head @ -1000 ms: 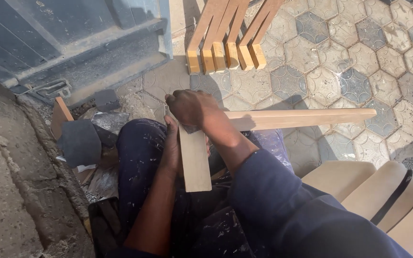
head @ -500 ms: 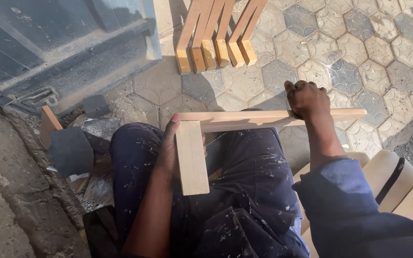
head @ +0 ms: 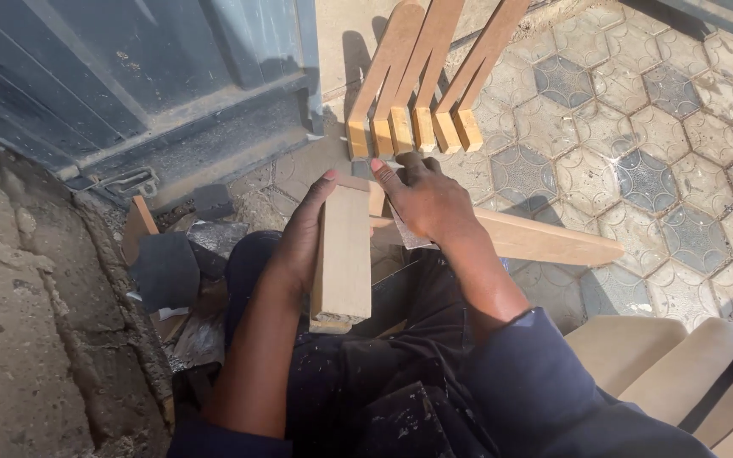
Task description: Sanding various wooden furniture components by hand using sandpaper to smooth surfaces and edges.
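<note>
The person sits on the paving with an L-shaped wooden frame (head: pixel 358 254) across the lap: a short board (head: pixel 343 254) runs toward the body and a long bar (head: pixel 545 242) reaches off to the right, the two meeting at a corner joint near the knees. The left hand (head: pixel 303 242) is wrapped round the left edge of the short board, thumb up at its top end, closed on the wood and steadying it. The right hand (head: pixel 426 203) lies palm down over the corner, fingers spread flat, not gripping. A pale scrap peeps out beneath it, perhaps sandpaper, though the hand hides too much to be sure.

This looks like smoothing or checking the joint. The next stroke calls for the left hand to hold the frame firm while the right presses evenly along the bar, keeping flat so the corner is not rounded.

A row of slats (head: pixel 422 93) leans just beyond, and a blue door (head: pixel 129 76) stands to the left.
</note>
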